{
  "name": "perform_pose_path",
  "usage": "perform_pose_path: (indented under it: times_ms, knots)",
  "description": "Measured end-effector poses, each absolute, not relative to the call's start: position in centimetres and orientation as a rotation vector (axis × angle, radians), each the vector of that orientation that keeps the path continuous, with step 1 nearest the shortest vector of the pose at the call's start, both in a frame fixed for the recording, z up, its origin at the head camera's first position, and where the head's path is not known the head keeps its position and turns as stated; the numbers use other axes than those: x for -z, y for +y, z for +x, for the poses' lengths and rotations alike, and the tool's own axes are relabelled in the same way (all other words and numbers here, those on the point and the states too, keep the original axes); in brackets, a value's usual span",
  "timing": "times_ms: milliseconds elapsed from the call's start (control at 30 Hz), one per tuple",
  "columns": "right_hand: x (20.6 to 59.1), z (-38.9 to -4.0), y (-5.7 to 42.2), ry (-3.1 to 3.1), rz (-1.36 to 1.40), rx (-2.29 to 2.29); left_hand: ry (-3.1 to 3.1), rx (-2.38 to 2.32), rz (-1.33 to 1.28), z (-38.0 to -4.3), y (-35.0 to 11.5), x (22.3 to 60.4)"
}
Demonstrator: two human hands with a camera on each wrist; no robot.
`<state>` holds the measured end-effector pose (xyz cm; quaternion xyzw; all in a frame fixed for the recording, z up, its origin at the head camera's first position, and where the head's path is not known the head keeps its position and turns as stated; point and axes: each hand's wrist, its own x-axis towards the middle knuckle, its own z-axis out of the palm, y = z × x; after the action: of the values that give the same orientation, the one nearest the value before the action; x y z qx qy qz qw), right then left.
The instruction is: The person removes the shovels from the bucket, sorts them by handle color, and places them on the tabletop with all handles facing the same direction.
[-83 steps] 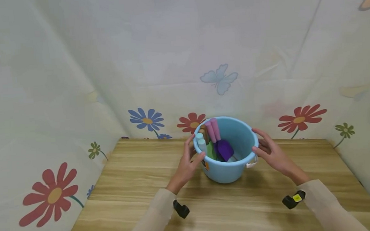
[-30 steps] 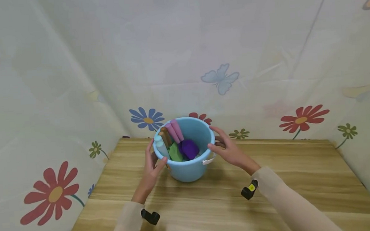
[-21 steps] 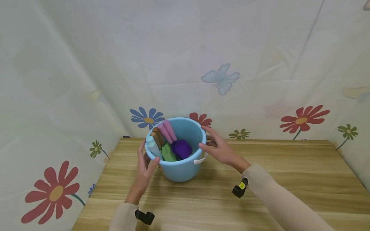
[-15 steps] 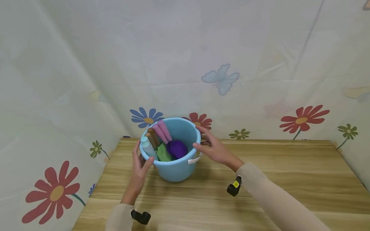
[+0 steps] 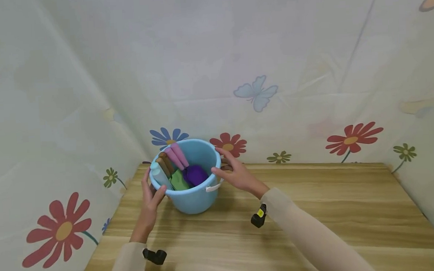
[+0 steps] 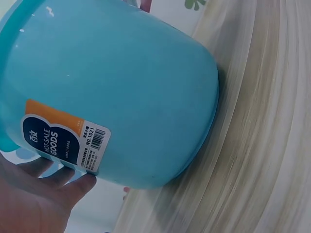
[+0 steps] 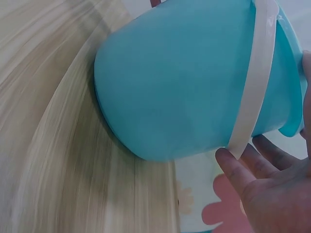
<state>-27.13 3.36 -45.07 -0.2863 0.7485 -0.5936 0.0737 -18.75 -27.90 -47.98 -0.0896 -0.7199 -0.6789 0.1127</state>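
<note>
A light blue plastic bucket (image 5: 194, 202) stands upright at the left back of the wooden table. My left hand (image 5: 150, 204) grips its left side, thumb at the front rim. On the opposite side my right hand (image 5: 239, 175) holds the rim, its lower fingers behind the white bail handle (image 7: 255, 77). Inside the bucket lean pairs of pink handles (image 5: 176, 156), brown handles (image 5: 165, 162) and light blue handles (image 5: 160, 175). A green piece (image 5: 179, 180) and a purple scoop-like blade (image 5: 197, 175) lie lower down. The left wrist view shows a product label (image 6: 65, 138) near my left fingertips.
The wood-grain table (image 5: 244, 240) meets a pale flower-printed sheet (image 5: 199, 71) at the back, left and right. The bucket is close to the table's back edge. Both wrists carry a small black camera (image 5: 259, 217).
Both hands have moved the bucket leftward along the table, from right of the middle to the left back. It stays upright, with the same things inside and the same grip.
</note>
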Motion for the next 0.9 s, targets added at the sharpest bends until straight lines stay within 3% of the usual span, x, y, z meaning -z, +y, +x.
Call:
perform_pose_path:
  times_ms: [433, 900]
  knots:
    - [45.3, -28.2, 1.5, 2.314, -0.82, 1.761, -2.101, 1.929, -0.32, -19.0, -29.3, 47.9]
    - [44.8, -29.2, 0.4, 2.285, -0.822, 1.774, -2.128, 1.918, -0.216, -20.0, -30.4, 47.8]
